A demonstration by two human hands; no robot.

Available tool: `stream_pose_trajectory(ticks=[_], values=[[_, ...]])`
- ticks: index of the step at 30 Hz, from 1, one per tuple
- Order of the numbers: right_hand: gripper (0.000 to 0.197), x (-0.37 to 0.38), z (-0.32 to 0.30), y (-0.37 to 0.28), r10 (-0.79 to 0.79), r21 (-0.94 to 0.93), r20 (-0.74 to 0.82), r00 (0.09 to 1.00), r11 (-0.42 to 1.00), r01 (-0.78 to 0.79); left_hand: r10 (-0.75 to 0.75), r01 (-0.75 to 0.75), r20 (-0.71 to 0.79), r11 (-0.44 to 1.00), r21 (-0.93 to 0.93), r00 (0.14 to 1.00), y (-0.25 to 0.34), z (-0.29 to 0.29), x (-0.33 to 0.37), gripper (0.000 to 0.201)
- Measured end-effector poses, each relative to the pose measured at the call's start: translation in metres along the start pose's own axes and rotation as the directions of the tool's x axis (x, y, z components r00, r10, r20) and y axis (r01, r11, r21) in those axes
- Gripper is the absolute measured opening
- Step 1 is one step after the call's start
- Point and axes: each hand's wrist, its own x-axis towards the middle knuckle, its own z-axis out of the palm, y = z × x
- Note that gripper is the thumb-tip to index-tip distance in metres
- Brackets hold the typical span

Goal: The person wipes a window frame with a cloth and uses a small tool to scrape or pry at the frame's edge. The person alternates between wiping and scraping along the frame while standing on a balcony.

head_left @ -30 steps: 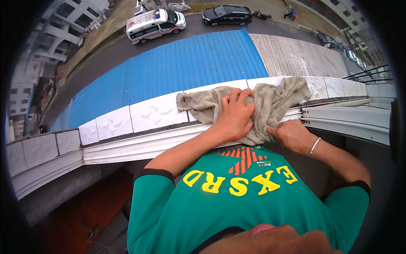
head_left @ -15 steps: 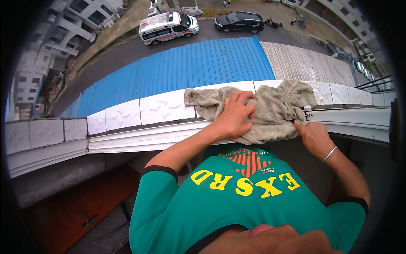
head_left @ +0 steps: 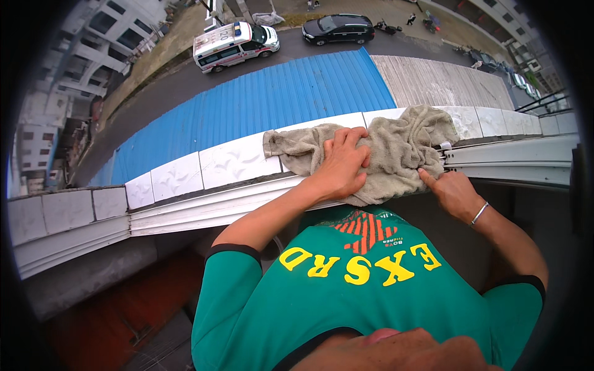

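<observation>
A damp-looking grey-beige towel (head_left: 399, 154) lies bunched over the white window track (head_left: 204, 208) and the tiled ledge just beyond it. My left hand (head_left: 342, 162) presses down on the towel's middle, its fingers bent into the cloth. At the towel's near right edge is my right hand (head_left: 456, 196), wearing a thin bracelet; its index finger pushes into the cloth by the track while the other fingers curl under, partly hidden. Beside that finger, the end of a white sliding rail (head_left: 507, 162) shows small dark slots.
White embossed tiles (head_left: 232, 162) run along the ledge. Below it lie a blue corrugated roof (head_left: 278, 96) and a greyish one (head_left: 442, 80). A white van (head_left: 235, 46) and a dark car (head_left: 338, 29) stand on the street. A reddish-brown panel (head_left: 124, 315) is indoors, lower left.
My right index finger has slid slightly left along the towel and looks more stretched out. The left hand keeps its place on the cloth. The whole view has shifted a little.
</observation>
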Motion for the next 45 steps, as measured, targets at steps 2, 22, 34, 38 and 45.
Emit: stream_pose_trajectory(ticks=[2,22,34,38,45], values=[[0.056,0.02,-0.012,-0.02,-0.119,0.038,-0.036,0.992,0.992,0.12,0.002,-0.002,-0.01,1.0,-0.004,1.0,-0.003,-0.001,-0.002,0.024],[0.049,0.015,-0.018,0.003,-0.145,0.007,-0.002,0.989,0.989,0.145,0.076,-0.075,-0.059,0.997,0.007,0.995,-0.001,0.002,-0.003,0.019],[0.015,0.056,-0.014,-0.045,-0.255,0.111,-0.172,0.952,0.955,0.276,0.098,-0.097,-0.065,0.995,0.016,0.993,-0.012,0.002,-0.005,0.025],[0.034,0.03,-0.019,-0.022,-0.155,0.058,-0.19,0.969,0.984,0.169,0.054,-0.052,-0.02,0.996,0.069,0.998,-0.007,-0.019,-0.019,0.024],[0.036,0.025,-0.029,-0.001,-0.193,-0.01,-0.121,0.974,0.981,0.193,-0.126,0.134,-0.091,0.987,0.087,0.988,-0.023,-0.05,-0.064,0.029]])
